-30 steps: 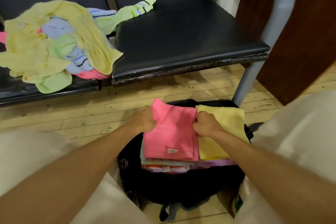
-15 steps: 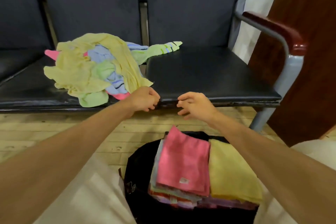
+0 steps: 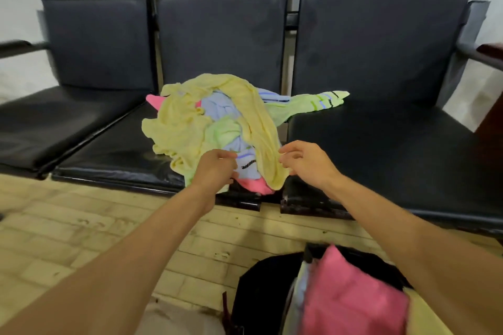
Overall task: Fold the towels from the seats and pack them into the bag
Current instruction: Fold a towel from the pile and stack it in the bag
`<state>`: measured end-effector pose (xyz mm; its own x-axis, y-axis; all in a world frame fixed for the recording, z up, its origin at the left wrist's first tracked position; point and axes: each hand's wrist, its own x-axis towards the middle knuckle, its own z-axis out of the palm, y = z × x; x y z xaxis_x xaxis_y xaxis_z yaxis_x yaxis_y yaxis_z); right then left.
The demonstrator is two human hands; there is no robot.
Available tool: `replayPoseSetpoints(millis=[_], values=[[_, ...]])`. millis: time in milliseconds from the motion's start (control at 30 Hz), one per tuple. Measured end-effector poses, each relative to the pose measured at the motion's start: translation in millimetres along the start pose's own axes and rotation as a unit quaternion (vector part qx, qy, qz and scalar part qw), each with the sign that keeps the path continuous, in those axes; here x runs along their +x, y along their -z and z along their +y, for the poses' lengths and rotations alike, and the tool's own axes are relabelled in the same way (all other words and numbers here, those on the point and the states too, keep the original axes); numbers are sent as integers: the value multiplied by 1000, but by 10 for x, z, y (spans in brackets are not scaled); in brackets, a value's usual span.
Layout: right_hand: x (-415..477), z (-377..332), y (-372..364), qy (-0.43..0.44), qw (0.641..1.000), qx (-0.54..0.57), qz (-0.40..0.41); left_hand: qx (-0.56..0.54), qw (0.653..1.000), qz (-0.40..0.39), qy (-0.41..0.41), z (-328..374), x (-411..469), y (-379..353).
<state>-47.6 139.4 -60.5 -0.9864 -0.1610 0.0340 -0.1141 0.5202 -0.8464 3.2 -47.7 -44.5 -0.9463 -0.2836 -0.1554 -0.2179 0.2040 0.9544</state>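
I see a messy pile of towels point(image 3: 217, 128) on the middle black seat point(image 3: 114, 149), with one green striped towel point(image 3: 313, 103) reaching onto the right seat point(image 3: 381, 149). My left hand point(image 3: 215, 168) is at the front of the pile, fingers curled, touching the yellow towel point(image 3: 185, 128); I cannot tell if it grips it. My right hand point(image 3: 307, 163) is just beside the pile, fingers loose and spread, holding nothing. The black bag point(image 3: 261, 288) sits on the floor below, with a folded pink towel point(image 3: 351, 296) on top.
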Motion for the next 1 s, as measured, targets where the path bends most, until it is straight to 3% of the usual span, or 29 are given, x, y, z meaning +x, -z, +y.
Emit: replayPoseSetpoints(millis=[100, 267, 367, 567, 733, 1000], values=[[139, -61, -269, -27, 999, -29, -26, -101, 994, -10, 47, 27, -37, 27], [305, -71, -531, -53, 994, -98, -6, -120, 991, 10, 53, 67, -46, -60], [352, -89, -487, -68, 994, -80, 34, -143, 988, 34, 48, 92, -27, -99], [216, -236, 13, -36, 981, 149, 115, -181, 982, 8, 58, 195, -72, -267], [50, -207, 568, -69, 931, 317, 168, -205, 973, -52, 90, 374, -145, -617], [-526, -128, 1314, -103, 835, 509, 181, -196, 972, -119, 57, 493, -401, -1279]])
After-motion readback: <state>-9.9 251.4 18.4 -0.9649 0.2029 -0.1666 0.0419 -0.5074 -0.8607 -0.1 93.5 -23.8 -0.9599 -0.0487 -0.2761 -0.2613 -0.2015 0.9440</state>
